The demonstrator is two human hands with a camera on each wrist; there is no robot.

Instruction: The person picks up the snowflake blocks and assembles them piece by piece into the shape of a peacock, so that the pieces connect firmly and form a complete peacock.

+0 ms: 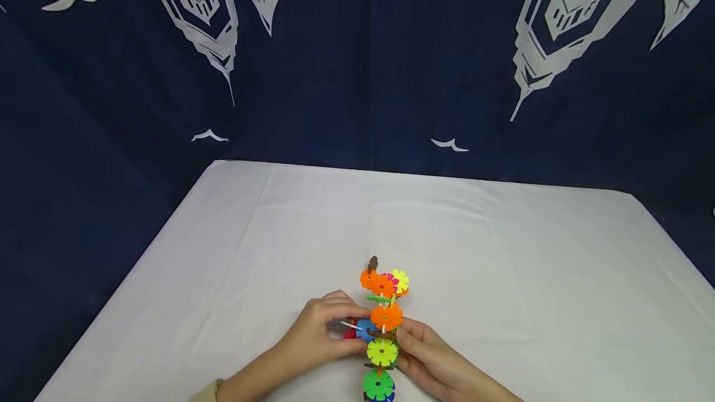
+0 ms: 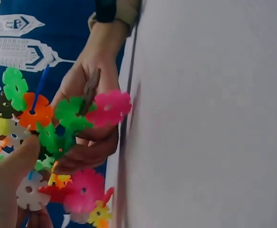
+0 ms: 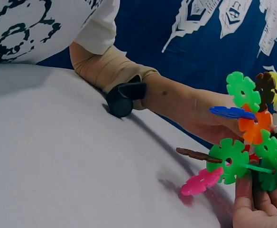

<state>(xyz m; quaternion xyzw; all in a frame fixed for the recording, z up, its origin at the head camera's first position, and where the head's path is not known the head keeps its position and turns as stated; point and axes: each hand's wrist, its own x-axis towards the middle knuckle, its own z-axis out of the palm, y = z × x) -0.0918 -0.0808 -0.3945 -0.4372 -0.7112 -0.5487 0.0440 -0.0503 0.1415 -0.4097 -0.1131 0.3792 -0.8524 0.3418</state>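
A chain of colourful notched plastic building discs (image 1: 386,316), slotted into each other, stands between my two hands above the white table. My left hand (image 1: 313,334) grips it from the left, thumb and fingers around the side by a blue disc (image 1: 365,330). From the right, my right hand (image 1: 432,361) pinches the middle of the chain, its thumb near a yellow-green disc (image 1: 382,352). In the right wrist view, a pink disc (image 3: 201,181) and a brown disc (image 3: 198,155) stick out from a green disc (image 3: 228,161) above the right fingers (image 3: 259,206).
A white cloth (image 1: 313,222) covers the table. Behind it hangs a dark blue curtain (image 1: 335,79) printed with white buildings and birds. The left forearm wears a black wrist device (image 3: 121,99) over a beige cuff.
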